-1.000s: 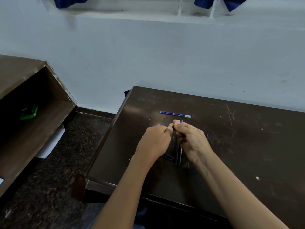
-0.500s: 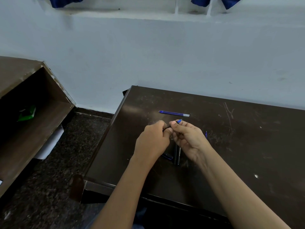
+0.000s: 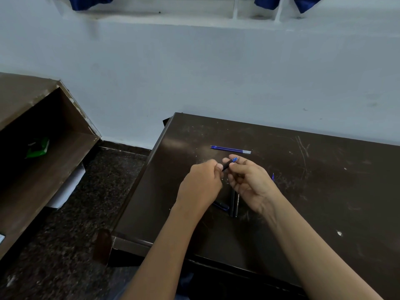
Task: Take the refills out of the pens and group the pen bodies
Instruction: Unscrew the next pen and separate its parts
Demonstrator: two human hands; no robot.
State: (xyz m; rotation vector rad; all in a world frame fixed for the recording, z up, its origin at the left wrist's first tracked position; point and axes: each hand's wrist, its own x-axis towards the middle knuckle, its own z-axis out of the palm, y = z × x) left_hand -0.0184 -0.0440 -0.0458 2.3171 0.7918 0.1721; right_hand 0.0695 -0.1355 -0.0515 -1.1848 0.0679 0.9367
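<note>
Above the dark wooden desk (image 3: 324, 191), both hands hold one black pen (image 3: 227, 164) with a blue tip. My left hand (image 3: 200, 187) grips its lower end, and my right hand (image 3: 249, 182) pinches the end near the blue tip. Two blue refills (image 3: 230, 149) lie side by side on the desk just beyond the hands. Two black pen bodies (image 3: 234, 204) lie together under my right hand, partly hidden. A dark cap-like piece (image 3: 221, 205) lies beside them. A small blue bit (image 3: 273, 176) shows right of my right hand.
The desk's left edge (image 3: 138, 191) drops to a speckled floor (image 3: 86, 213). A brown open shelf unit (image 3: 43, 148) stands at left with a green packet (image 3: 37, 147) inside. A pale wall (image 3: 216, 72) runs behind the desk.
The hands have drawn slightly apart, so more of the black pen and its blue tip shows between them. The refills and pen bodies on the desk have not moved.
</note>
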